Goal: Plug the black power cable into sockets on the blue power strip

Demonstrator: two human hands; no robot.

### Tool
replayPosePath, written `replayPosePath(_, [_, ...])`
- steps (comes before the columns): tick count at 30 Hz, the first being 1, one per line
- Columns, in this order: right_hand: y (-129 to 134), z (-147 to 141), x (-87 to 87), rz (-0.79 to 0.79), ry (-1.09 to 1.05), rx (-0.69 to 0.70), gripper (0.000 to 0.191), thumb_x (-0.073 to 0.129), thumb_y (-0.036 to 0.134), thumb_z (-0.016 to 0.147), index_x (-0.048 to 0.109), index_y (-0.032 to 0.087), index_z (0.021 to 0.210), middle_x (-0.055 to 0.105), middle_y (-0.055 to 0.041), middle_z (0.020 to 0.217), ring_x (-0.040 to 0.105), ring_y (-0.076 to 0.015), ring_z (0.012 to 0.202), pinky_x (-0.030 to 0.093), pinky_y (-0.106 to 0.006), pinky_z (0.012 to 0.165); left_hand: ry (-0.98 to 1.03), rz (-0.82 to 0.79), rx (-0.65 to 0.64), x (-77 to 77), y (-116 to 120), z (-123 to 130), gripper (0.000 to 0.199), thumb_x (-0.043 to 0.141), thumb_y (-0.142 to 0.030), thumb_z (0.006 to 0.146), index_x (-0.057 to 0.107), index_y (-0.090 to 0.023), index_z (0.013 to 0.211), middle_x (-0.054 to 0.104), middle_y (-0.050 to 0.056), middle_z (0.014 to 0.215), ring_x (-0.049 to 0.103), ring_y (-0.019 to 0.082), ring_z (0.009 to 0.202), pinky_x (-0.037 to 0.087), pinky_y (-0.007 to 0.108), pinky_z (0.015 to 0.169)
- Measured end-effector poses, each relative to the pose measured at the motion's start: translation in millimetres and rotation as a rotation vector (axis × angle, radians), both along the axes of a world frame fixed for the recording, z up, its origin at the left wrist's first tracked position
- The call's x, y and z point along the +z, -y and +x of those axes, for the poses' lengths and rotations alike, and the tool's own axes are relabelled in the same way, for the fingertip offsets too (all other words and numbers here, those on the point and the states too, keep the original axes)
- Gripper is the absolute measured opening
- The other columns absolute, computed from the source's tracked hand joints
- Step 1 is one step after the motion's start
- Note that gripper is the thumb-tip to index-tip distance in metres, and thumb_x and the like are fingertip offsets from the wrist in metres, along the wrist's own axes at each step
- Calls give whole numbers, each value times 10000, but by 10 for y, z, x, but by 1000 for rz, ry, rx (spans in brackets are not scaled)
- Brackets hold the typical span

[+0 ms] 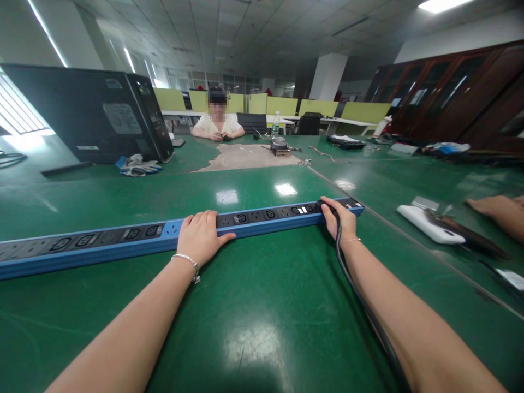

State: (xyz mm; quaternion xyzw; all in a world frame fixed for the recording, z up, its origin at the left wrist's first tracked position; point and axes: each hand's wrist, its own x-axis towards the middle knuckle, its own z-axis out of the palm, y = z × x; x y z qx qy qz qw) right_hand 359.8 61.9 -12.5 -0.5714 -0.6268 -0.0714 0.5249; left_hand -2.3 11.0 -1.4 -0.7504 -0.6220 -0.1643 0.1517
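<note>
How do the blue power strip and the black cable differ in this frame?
The power strip is straight and broad; the black cable is thin and curves. The power strip has blue sides and a row of sockets; the black cable looks plain. Both show black surfaces.

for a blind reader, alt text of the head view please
A person's left hand rests on a long blue power strip on a green table; the right hand holds a corded black plug against it near its right end. Another person sits opposite.
</note>
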Motion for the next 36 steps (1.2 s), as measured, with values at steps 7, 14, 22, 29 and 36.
replayPosePath(7, [18, -207, 206, 148, -270, 46, 347, 520, 393, 805, 658, 157, 1019, 677, -81, 1012, 614, -198, 952, 454, -372, 902, 27, -3, -10, -10, -3, 5, 660, 485, -661, 718, 495, -135, 1118, 602, 160, 1110, 523, 300, 1066, 330, 418, 919])
replayPosePath(14, [105, -773, 165, -67, -94, 241, 344, 507, 428, 809, 664, 210, 1024, 688, -47, 1002, 624, -199, 937, 476, -349, 864, 13, 12, -18, -3, 0, 13, 663, 491, -652, 722, 496, -119, 1117, 609, 160, 1094, 528, 299, 1050, 339, 422, 908])
replayPosePath(22, [139, -900, 152, -170, 69, 177, 311, 490, 380, 827, 655, 244, 1054, 703, -25, 949, 642, -203, 899, 499, -315, 808, 41, 3, -24, -9, 0, 17, 670, 486, -655, 721, 491, -130, 1137, 598, 160, 1115, 511, 297, 1075, 330, 416, 916])
replayPosePath(29, [262, -1061, 168, -230, 241, 37, 317, 449, 341, 847, 641, 251, 1084, 706, -35, 943, 662, -206, 815, 513, -330, 768, 56, -17, -10, -15, 4, 25, 672, 477, -657, 722, 488, -139, 1151, 583, 154, 1143, 496, 299, 1098, 301, 429, 952])
replayPosePath(36, [223, -998, 10, -114, 332, 85, 325, 443, 289, 856, 590, 262, 1144, 629, -28, 1149, 597, -201, 1034, 428, -386, 948, 68, -24, -16, -6, 12, 26, 665, 489, -643, 724, 487, -139, 1157, 581, 160, 1151, 497, 303, 1094, 296, 441, 963])
